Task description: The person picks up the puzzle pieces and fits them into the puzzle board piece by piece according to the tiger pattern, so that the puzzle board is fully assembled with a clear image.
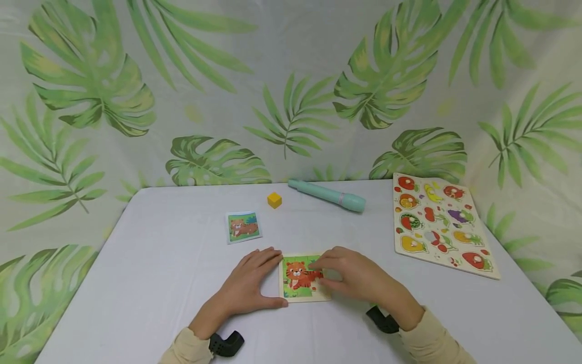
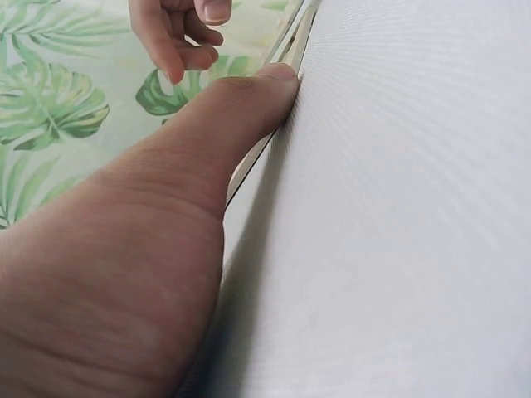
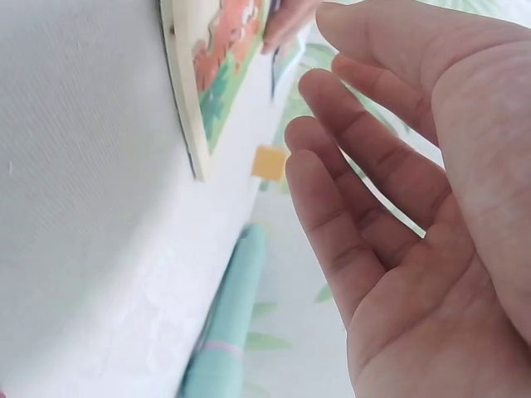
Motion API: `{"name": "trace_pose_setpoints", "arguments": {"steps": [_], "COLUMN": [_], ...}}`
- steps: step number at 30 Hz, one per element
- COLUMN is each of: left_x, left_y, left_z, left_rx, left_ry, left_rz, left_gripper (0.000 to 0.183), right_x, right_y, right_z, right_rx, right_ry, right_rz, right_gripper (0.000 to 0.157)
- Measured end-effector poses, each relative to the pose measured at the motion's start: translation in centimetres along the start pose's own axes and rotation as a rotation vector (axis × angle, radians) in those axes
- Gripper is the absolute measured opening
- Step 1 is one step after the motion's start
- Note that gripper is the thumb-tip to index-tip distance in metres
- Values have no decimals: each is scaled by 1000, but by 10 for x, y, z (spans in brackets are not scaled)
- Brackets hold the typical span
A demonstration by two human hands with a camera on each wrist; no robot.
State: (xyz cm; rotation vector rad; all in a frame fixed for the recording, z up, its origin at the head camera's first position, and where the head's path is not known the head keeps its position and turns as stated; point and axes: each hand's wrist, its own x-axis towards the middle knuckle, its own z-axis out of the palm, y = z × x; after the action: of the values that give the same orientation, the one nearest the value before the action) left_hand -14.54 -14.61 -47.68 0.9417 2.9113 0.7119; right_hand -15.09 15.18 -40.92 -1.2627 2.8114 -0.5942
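Note:
In the head view a small wooden tiger jigsaw puzzle (image 1: 296,273) lies flat near the front middle of the table. Its lower right part shows a pale patch without the green picture. My left hand (image 1: 250,283) rests at its left side, fingers straight, thumb at the near left corner and fingertips at the far left corner. The left wrist view shows that thumb (image 2: 249,95) against the board's edge. Over the puzzle's right side hovers my right hand (image 1: 352,273), fingers loosely bent. From the right wrist, nothing shows between its thumb and fingers (image 3: 332,215).
Behind the puzzle lie a tiger picture card (image 1: 243,227), a yellow cube (image 1: 274,200) and a mint-green microphone-shaped stick (image 1: 327,194). A fruit puzzle board (image 1: 438,222) sits at the right edge. A leaf-print cloth (image 1: 300,101) hangs behind the white table (image 1: 159,263).

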Motion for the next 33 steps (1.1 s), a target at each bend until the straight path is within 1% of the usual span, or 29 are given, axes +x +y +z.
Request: {"name": "trace_pose_setpoints", "arguments": {"steps": [4,11,14,19,25,33], "left_x": [0,1,1,0,0,0], "left_y": [0,0,0,0,1,0], "left_z": [0,1,1,1,0,1], "left_rx": [-6,-4,3,3,-4,9], "left_ry": [-2,-6,-5,-3,0,3], "left_rz": [-3,-9,-8,-12,-11,-15], "left_gripper": [104,105,105,105,105,106], "right_x": [-3,-12,-18,-29,-42,-57], "right_y": [1,2,4,10,17,25], "right_z": [-5,-15,-18,-21,-22,-23], "right_rx": [8,33,42,50,20,8], "right_ry": [12,-3,-4,14,52,54], "right_rz": [9,89,107,108,99,158], "right_gripper": [29,32,32,31,32,34]}}
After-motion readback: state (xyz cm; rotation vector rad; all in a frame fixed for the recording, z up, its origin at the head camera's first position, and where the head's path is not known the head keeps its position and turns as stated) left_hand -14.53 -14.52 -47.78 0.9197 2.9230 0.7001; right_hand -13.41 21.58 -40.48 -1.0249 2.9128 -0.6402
